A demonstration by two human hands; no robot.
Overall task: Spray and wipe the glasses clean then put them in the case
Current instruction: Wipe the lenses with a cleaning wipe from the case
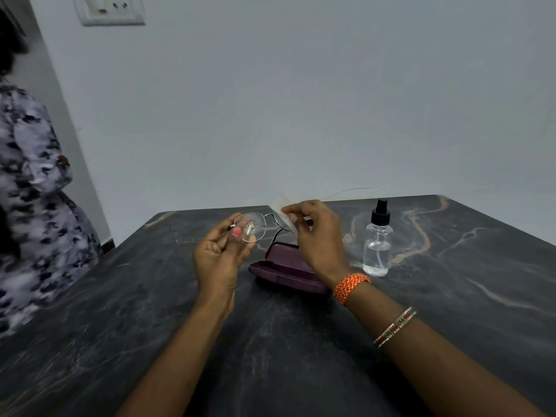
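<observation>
The wiping step was on: the left hand [218, 251] pinched the glasses [255, 225] above the open case [282, 270], right hand's [316, 236] fingers clamped a cloth [281, 207] on the far lens, spray bottle [377, 245] at three o'clock; next, the near lens wanted rubbing.

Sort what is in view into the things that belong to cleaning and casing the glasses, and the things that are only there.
Belongs to the job:
glasses, held in the left hand
wiping cloth, held in the right hand
spray bottle, standing on the table
purple case, lying open

Only there:
wall socket
another person's patterned sleeve
</observation>
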